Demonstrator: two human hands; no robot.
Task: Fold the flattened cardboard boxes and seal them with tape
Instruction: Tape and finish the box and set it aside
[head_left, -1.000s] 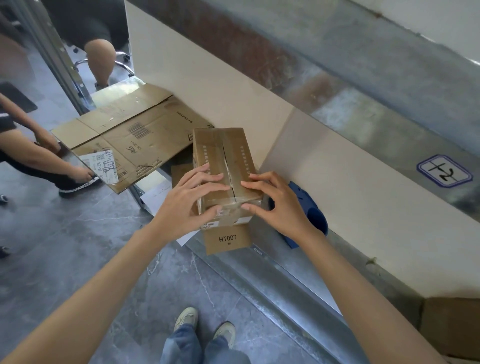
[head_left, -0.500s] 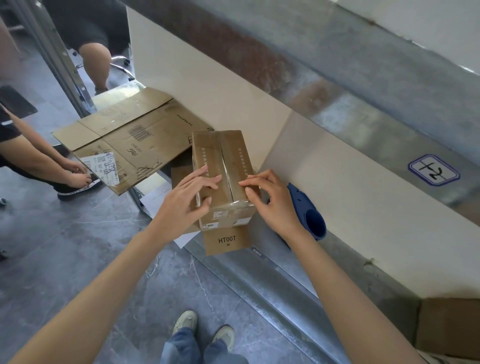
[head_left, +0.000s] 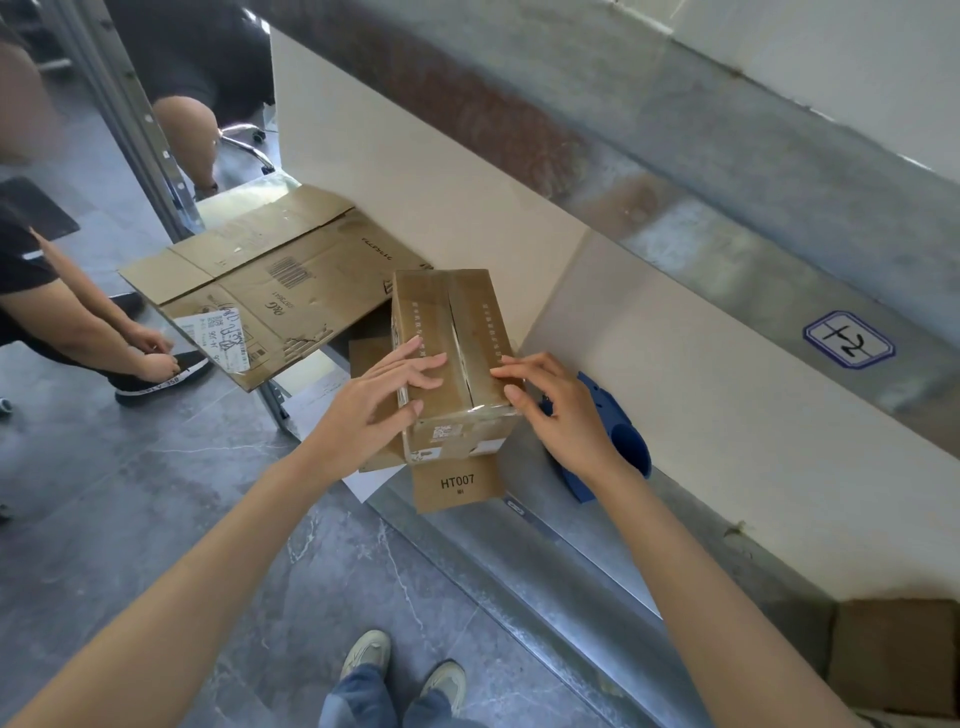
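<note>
Folded cardboard box (head_left: 470, 312) sits upright at scene centre on the metal bench (head_left: 597, 525), its top flaps closed and meeting along a centre seam that gapes slightly toward the near end. Your left hand (head_left: 374, 410) lies flat on the left flap, fingers straight and spread, with the thumb against the near left corner. Your right hand (head_left: 558, 410) rests its fingertips on the right flap, fingers extended and only lightly bent, thumb at the near right corner; neither hand grips anything. A glossy film shows along the box's near top edge. Under the box, a flap marked HT007 (head_left: 457, 483) projects toward you. A blue tape dispenser (head_left: 621, 441) lies just right of the box, partly behind your right hand. A large flattened cardboard sheet (head_left: 291, 291) lies far left on the bench.
</note>
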